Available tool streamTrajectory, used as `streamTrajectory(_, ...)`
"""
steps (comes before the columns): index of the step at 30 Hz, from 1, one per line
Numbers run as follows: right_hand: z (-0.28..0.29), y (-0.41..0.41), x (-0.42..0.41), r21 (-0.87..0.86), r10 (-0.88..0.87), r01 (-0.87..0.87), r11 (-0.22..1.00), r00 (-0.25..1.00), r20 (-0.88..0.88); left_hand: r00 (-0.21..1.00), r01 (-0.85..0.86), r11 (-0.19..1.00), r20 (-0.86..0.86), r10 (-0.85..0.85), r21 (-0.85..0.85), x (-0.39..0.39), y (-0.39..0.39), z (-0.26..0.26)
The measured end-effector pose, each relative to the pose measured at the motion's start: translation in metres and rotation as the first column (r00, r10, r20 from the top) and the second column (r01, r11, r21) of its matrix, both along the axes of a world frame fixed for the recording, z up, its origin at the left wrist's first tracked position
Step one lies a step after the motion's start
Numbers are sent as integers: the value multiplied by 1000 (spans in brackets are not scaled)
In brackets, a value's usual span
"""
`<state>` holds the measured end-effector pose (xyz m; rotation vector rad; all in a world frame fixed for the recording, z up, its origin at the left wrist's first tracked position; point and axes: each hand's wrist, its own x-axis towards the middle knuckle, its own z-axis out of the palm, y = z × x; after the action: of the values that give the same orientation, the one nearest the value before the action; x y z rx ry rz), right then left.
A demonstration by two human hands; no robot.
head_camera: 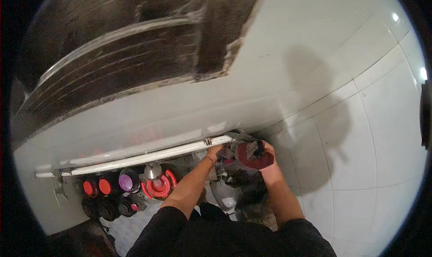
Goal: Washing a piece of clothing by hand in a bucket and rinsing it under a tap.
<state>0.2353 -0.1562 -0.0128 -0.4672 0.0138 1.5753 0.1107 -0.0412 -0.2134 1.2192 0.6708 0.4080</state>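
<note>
A bundle of dark cloth (243, 169) with a dark red part (256, 159) hangs below the right end of a white rail (145, 155). My right hand (269, 153) grips the bundle from its right side, the fingers partly covered by fabric. On the opposite side, my left hand (214, 152) reaches up to the cloth just under the rail and holds its edge. Its fingertips are hidden. Some grey fabric (241, 135) lies at the rail's end, above the bundle. Folds and shadow hide where one piece of cloth stops and another starts.
Lower left stand several dark containers, some with red lids (104, 186) and one with a purple lid (126, 182). Beside them are a red round plastic item (159, 186) and a metal vessel (153, 171). A pale basin-like fixture (222, 194) sits below my hands. A tiled wall (351, 162) rises at right.
</note>
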Motion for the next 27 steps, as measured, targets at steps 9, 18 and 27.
streamTrajectory(9,-18,47,-99,-272,100,-11,962,944,316,817,-73,657,333,470,-750,-116,-1,-10)
streamTrajectory(18,-29,45,-108,-281,84,90,955,829,552,995,49,725,-94,21,687,-181,-2,-89)
streamTrajectory(27,16,3,35,-317,342,168,933,-685,644,968,-199,977,-137,209,83,-52,6,97)
